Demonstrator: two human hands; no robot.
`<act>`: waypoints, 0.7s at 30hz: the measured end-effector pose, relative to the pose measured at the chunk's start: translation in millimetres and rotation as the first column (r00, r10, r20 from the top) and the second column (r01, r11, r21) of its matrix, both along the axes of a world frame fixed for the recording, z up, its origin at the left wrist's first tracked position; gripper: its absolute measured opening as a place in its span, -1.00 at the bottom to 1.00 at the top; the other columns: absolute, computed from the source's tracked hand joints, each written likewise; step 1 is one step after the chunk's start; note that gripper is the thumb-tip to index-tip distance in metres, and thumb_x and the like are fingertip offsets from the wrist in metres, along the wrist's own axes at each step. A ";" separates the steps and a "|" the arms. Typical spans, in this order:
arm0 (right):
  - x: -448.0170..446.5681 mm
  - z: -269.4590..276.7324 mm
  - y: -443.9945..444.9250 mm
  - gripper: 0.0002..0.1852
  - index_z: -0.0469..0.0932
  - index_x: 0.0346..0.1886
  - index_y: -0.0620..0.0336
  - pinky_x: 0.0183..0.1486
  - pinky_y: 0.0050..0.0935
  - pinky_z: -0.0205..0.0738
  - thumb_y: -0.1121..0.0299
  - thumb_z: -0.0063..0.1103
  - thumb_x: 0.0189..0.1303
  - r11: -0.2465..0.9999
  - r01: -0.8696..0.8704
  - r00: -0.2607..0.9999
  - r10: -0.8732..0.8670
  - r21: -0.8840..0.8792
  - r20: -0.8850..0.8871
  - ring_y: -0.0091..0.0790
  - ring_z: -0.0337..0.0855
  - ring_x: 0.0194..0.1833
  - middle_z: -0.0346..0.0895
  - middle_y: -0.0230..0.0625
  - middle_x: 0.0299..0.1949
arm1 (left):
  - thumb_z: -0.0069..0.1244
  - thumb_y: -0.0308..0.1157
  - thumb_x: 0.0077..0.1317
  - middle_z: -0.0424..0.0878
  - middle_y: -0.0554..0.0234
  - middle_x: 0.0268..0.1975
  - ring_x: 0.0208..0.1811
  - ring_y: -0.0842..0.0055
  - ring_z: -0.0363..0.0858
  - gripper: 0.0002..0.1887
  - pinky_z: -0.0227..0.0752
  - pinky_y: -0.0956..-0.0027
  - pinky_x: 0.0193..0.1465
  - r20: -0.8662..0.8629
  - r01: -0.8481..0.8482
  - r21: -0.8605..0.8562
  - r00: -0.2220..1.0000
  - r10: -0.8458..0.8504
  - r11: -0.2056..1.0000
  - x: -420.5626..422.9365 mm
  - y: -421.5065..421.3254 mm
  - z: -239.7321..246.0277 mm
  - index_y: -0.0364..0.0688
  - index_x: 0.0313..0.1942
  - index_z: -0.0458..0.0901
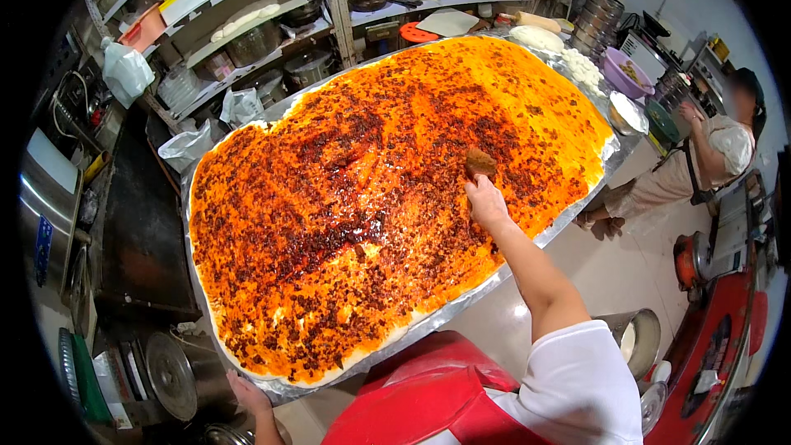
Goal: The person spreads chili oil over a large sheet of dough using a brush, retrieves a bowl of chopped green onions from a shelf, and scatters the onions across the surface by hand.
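A very large sheet of dough (395, 222) covers most of the metal-topped table (559, 222), spread with orange-red oily sauce and dark crumbly bits, thickest and shiniest around the middle. My right hand (488, 203) grips a small brown brush or scraper (480, 162) whose head rests on the coated surface, right of the middle; its handle is hidden in my fist, and I cannot tell its exact kind. At the table's near left corner is my left hand (249, 392), fingers apart, against or just beside the edge and holding nothing. Pale dough shows along the sheet's near rim.
Shelves (426, 9) with pans and sauce bottles line the far side. A purple basin (627, 73), a metal bowl (627, 113) and dough pieces (581, 68) sit at the table's far right end. A person (704, 148) stands at right. Large pots (170, 377) are below left.
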State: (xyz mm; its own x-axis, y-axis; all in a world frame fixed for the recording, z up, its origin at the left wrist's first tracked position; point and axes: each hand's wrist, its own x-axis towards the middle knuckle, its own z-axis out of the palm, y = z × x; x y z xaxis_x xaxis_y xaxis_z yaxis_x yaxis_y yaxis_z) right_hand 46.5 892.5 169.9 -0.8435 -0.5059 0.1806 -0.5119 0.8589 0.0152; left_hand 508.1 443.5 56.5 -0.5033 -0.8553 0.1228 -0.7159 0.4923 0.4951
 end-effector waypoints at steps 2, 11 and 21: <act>4.2 -3.6 -20.6 -0.82 0.40 -0.35 0.30 -0.27 -0.19 0.46 0.58 0.02 -0.12 1.000 -0.012 0.991 0.009 0.023 0.137 0.00 0.44 -0.18 0.31 0.02 -0.20 | -0.41 -0.37 0.34 0.28 -0.08 0.15 0.22 0.19 0.17 -0.63 0.00 0.28 0.26 -0.004 -0.037 0.017 0.999 0.037 0.999 -5.4 3.8 5.0 -0.42 0.06 0.29; 11.4 -2.3 -63.8 -0.86 0.40 -0.37 0.30 -0.27 -0.23 0.46 0.60 -0.04 -0.09 0.980 -0.179 0.954 0.195 -0.089 0.229 -0.08 0.46 -0.25 0.35 -0.04 -0.24 | -0.44 -0.36 0.35 0.26 -0.05 0.17 0.23 0.18 0.16 -0.62 0.03 0.25 0.25 0.095 -0.032 -0.036 0.995 0.035 0.999 2.8 3.6 2.0 -0.41 0.06 0.28; 52.9 -8.7 -111.0 -0.87 0.39 -0.32 0.29 -0.21 -0.17 0.45 0.51 -0.08 0.02 0.829 -0.469 0.844 0.522 -0.305 0.121 0.01 0.46 -0.17 0.33 0.01 -0.17 | -0.51 -0.26 0.38 0.20 0.02 0.21 0.27 0.24 0.10 -0.57 0.03 0.25 0.26 0.162 -0.034 -0.037 0.986 0.040 0.999 2.4 -0.9 -1.6 -0.29 0.15 0.22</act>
State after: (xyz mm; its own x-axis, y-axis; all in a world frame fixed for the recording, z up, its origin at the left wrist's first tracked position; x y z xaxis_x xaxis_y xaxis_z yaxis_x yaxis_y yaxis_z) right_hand 99.3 781.5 161.2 -0.5217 -0.8234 0.2232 -0.8389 0.4477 -0.3094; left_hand 510.5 442.6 54.9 -0.4869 -0.8706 0.0709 -0.8037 0.4784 0.3538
